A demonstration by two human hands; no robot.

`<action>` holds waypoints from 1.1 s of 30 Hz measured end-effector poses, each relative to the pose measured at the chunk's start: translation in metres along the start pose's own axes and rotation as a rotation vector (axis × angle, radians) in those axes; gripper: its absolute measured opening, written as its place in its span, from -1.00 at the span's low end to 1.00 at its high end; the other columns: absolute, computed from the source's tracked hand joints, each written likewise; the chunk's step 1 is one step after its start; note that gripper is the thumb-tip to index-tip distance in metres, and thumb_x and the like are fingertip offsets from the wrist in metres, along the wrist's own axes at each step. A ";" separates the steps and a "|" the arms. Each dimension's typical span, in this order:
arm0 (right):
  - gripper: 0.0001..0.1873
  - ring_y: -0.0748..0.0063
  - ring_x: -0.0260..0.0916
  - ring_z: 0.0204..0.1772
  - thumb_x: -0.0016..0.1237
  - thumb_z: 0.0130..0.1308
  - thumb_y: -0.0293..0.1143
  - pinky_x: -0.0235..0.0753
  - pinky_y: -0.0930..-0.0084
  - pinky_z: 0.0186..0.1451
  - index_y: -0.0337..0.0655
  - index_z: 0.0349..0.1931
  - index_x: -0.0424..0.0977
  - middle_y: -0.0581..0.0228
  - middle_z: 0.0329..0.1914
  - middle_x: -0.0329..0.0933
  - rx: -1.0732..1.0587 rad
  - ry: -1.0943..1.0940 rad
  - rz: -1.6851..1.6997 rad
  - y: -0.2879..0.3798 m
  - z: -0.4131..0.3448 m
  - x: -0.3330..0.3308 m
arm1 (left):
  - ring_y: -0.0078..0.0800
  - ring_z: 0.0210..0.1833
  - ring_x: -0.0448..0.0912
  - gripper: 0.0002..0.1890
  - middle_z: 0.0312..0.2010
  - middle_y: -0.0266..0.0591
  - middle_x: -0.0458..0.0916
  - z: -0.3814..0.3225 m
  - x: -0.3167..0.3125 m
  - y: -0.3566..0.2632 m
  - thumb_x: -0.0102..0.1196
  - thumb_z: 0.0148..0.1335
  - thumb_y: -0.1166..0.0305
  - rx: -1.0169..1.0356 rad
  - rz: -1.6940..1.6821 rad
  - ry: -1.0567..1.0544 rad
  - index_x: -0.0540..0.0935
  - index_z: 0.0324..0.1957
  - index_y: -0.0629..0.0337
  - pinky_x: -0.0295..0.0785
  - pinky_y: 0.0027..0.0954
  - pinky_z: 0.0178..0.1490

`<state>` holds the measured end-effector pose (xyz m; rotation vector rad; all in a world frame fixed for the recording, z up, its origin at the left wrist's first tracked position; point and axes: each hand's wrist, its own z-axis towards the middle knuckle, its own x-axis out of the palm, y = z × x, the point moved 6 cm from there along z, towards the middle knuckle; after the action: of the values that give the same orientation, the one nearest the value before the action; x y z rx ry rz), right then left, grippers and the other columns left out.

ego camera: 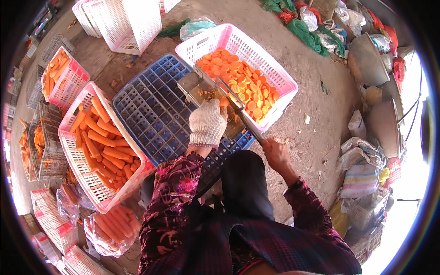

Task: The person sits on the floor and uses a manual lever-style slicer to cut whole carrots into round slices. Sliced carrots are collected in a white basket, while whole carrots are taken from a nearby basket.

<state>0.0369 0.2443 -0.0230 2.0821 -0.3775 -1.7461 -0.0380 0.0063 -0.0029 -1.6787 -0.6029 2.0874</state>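
Observation:
My left hand (208, 122), in a pale knitted glove, holds a carrot (224, 102) against a metal cutting fixture (202, 90). The bare right hand (277, 156) grips the handle of a hinged cutting blade (248, 120), which lies across the fixture's right side, close to the carrot's end. Beneath the fixture is an upturned blue plastic crate (151, 103). Many round, ridged carrot slices (249, 91) lie in a white and pink plastic crate (275, 74) just beyond the blade. Whether the blade touches the carrot cannot be told.
Whole peeled carrots (106, 147) fill a pink and white crate (77, 151) at left. Bagged carrots (111, 228) lie below it. More carrot crates (65, 82) stand farther left, stacked white crates (120, 25) at the top. Metal basins (366, 60) and sacks (361, 180) line the right side.

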 end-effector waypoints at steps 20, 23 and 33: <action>-0.48 0.52 0.29 -0.66 -0.33 0.54 0.03 0.26 0.44 -0.61 -0.19 -0.46 0.40 0.35 -0.69 0.30 0.066 0.061 0.269 -0.056 0.014 0.028 | -0.08 -0.33 0.71 -0.74 -0.41 -0.03 0.72 0.004 0.023 0.011 0.08 0.18 0.22 -0.139 -0.164 0.055 0.72 -0.41 0.16 0.58 -0.06 -0.36; -0.50 0.52 0.28 -0.66 -0.32 0.54 0.01 0.24 0.46 -0.62 -0.18 -0.46 0.39 0.38 -0.69 0.31 0.129 0.088 0.280 -0.053 0.020 0.025 | 0.04 -0.26 0.68 -0.74 -0.39 0.10 0.69 -0.004 -0.015 0.020 0.06 0.19 0.23 -0.218 -0.323 0.013 0.71 -0.31 0.18 0.58 -0.06 -0.19; -0.49 0.43 0.36 -0.54 -0.29 0.49 0.09 0.28 0.39 -0.50 -0.19 -0.36 0.45 0.27 -0.57 0.41 0.069 0.046 0.186 -0.144 0.046 0.037 | -0.37 -0.45 0.61 -0.71 -0.49 -0.16 0.66 -0.104 -0.216 0.254 0.16 0.32 0.14 -0.462 -0.032 0.165 0.71 -0.24 0.17 0.53 -0.35 -0.33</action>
<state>-0.0082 0.3494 -0.1286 2.0577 -0.6049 -1.5959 0.0993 -0.3146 0.0107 -2.0424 -1.1130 1.8556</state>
